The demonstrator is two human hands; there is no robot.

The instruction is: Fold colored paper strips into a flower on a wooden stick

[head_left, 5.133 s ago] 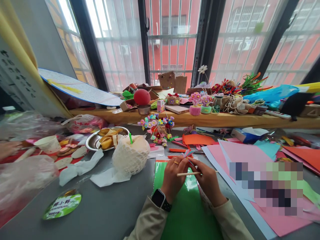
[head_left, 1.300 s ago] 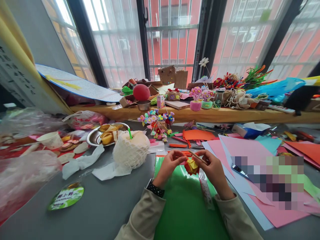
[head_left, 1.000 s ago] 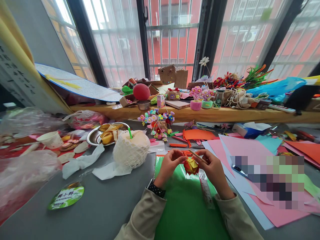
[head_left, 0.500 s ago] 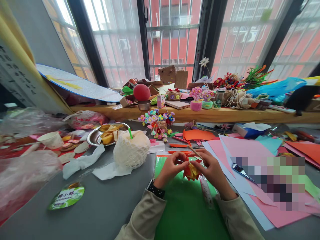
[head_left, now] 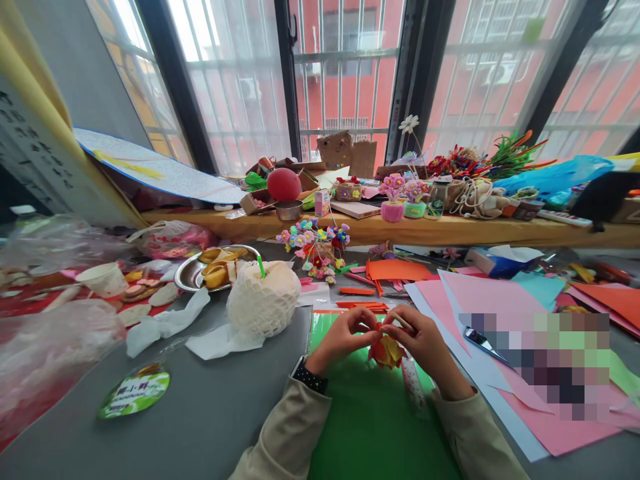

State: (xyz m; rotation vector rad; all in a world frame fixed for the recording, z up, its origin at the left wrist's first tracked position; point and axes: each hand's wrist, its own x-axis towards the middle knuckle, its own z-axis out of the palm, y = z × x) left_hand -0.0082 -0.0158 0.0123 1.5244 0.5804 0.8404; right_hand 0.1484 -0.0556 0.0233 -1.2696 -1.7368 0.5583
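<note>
Together, left hand [head_left: 345, 333] and right hand [head_left: 425, 340] meet, each grip pinching the paper flower [head_left: 386, 351] above green sheet [head_left: 370, 413]

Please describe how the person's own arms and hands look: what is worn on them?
Both arms wear loose beige sleeves with folded cuffs. The left hand has a dark dotted band at the wrist. The right hand is bare, with no glove; its wrist shows nothing worn.

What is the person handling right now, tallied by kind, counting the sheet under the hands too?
red and yellow folded paper piece, pinched between left hand and right hand: 1
thin wooden stick, in the right hand: 1
glossy green paper sheet, under both hands: 1
Total: 3
</note>
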